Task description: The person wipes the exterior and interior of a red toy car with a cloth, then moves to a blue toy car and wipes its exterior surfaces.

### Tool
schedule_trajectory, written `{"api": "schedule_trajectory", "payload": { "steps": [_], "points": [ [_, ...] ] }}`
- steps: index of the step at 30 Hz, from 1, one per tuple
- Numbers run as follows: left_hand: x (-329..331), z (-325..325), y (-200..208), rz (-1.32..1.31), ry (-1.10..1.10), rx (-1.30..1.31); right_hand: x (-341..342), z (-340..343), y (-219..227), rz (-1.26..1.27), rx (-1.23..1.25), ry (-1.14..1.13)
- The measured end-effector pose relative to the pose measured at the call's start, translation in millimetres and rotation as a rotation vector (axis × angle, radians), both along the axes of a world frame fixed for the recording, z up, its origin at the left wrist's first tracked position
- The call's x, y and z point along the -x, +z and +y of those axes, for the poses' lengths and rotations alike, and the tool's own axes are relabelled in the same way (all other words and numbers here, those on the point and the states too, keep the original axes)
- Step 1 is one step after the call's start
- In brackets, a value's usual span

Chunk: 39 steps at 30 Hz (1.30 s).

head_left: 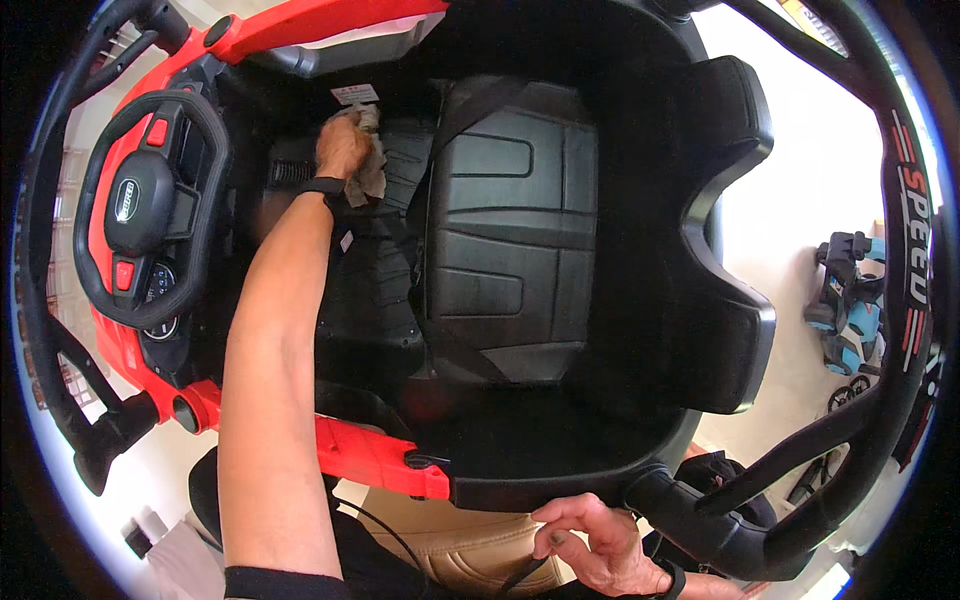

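Observation:
My left hand (343, 147) reaches deep into a black-and-red ride-on toy car, its fingers closed on a crumpled grey-beige cloth (371, 180). The cloth presses against the black footwell floor (372, 265), in front of the seat (510, 215). A dark band circles my left wrist. Just outside the car's near side, my right hand (595, 548) hovers beside the black side edge (540, 487), fingers loosely bent and apart, with nothing visible in them. A dark strap (524, 574) runs close to its fingertips; I cannot tell whether they touch.
A black steering wheel (150, 208) with red buttons stands at the left. The red side sill (375, 455) passes under my left forearm. The tall black seat back (735, 230) and a roll bar (905, 250) rise on the right. Beyond them, a blue-and-black wheeled toy (848, 300) rests on the floor.

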<state>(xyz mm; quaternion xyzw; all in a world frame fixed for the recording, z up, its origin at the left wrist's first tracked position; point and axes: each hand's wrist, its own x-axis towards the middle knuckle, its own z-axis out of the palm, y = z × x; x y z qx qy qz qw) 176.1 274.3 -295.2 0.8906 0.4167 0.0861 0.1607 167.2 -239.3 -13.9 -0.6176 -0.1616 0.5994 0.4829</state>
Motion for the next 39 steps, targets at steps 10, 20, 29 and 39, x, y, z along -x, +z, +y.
{"api": "schedule_trajectory", "payload": {
  "steps": [10, 20, 29, 39],
  "points": [
    [-39, -37, 4, -0.053, -0.485, 0.242, 11, -5, -8, -0.103, -0.029, -0.026],
    [48, -62, 18, 0.431, -0.954, 0.137, 3, -13, -11, -0.123, -0.136, 0.072],
    [71, -83, 52, 0.961, -0.768, 0.504, 3, -21, -16, -0.128, -0.151, 0.083],
    [126, -67, 30, 1.084, -0.562, 0.01, -6, -19, -13, -0.061, -0.081, 0.174]
  ]
}}
